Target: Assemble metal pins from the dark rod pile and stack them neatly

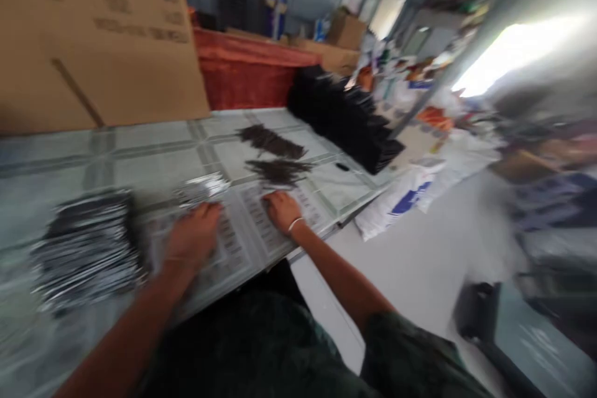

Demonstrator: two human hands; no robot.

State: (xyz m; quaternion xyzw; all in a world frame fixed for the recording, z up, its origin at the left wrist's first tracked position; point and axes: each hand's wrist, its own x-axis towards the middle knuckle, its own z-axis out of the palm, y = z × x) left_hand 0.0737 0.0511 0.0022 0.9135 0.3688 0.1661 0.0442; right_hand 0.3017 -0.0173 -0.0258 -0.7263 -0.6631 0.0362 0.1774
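My left hand (196, 235) is low over a printed sheet (233, 237) on the table, just in front of a small pile of shiny silver pieces (203, 188). Motion blur smears its fingers. Further right, my right hand (282, 211), with a pale band at the wrist, has its fingers drawn together near a pile of thin dark sticks (280, 170). Whatever lies between those fingertips is hidden. Another bundle of dark sticks (272, 140) lies behind. To the left is a tall stack of flat, dark packets with shiny edges (88, 249).
A large cardboard box (102, 37) stands at the table's back left. Black stacked items (342, 118) line the back right, with a small black object (342, 166) nearby. White sacks (396, 196) sit beyond the table's right edge. A grey machine-like object (536, 336) is lower right.
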